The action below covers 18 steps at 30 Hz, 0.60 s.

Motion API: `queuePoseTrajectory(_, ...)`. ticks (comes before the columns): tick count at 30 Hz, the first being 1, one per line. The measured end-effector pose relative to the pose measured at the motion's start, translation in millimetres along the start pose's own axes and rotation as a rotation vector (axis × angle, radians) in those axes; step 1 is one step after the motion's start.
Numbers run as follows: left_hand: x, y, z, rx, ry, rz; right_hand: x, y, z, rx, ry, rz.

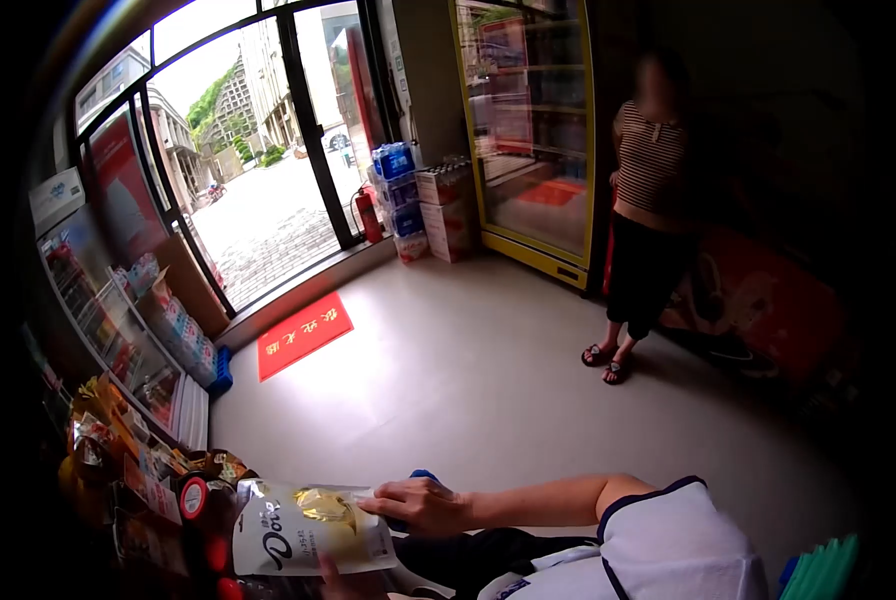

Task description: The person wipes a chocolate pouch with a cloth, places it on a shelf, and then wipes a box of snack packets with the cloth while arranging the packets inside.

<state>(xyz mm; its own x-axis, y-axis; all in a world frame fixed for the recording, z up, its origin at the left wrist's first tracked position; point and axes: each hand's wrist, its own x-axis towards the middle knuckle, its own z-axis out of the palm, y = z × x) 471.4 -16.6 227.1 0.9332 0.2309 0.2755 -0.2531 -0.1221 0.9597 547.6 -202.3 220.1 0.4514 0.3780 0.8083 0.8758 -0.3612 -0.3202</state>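
Observation:
A pale Dove pouch with a gold picture is tilted at the lower left, beside the shelf goods. At its lower edge shows a finger of my left hand, lying over the pouch front; the rest of that hand is hidden. My right hand is closed at the pouch's right edge, its fingertips touching the pouch. A dark blue item sticks out from under the right hand; its kind is not clear.
Packed snacks and a red-lidded jar stand at left. Beyond are a red mat, doorway, fire extinguisher, stacked drink packs and a yellow-framed fridge. A person stands at right. Green bristles show lower right.

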Motion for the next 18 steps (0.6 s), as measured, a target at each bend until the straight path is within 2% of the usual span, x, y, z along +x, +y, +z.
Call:
queuePoseTrajectory(1, 2.1, -7.7, -21.6, 0.136, 0.109, -0.08, 2.0, -5.5, 16.4, -0.018, -0.013, -0.012)
queuePoseTrajectory(4, 12.7, 12.2, -9.1, -0.673, 0.245, -0.511, 2.0, -9.3, 8.4, -0.03, -0.022, -0.058)
queuePoseTrajectory(5, 8.4, 46.1, 5.4, -0.541, 0.306, -0.599, -2.9, -7.9, 6.4, -0.016, -0.023, -0.067)
queuePoseTrajectory(9, 13.4, 3.3, -11.3, -0.863, 0.341, -0.514, -6.5, -15.4, 13.9, 0.014, -0.096, -0.039)
queuePoseTrajectory(12, 16.3, -37.1, -49.4, -0.843, 0.148, -0.378, -6.9, -24.2, 15.0, 0.073, -0.237, 0.042)
queuePoseTrajectory(13, 11.3, -15.0, -42.2, -0.792, 0.306, -0.381, -4.9, -26.4, 16.1, 0.125, -0.263, 0.05)
queuePoseTrajectory(14, 8.3, -10.4, -51.8, -0.811, 0.311, -0.375, -0.1, -29.5, 22.3, 0.195, -0.292, 0.047)
queuePoseTrajectory(16, -4.4, -17.4, -69.4, -0.63, 0.53, -0.292, 8.7, -38.8, 17.3, 0.325, -0.401, 0.187)
queuePoseTrajectory(18, -17.8, -10.7, -81.2, -0.544, 0.708, -0.29, 18.2, -44.4, 23.8, 0.467, -0.371, 0.279)
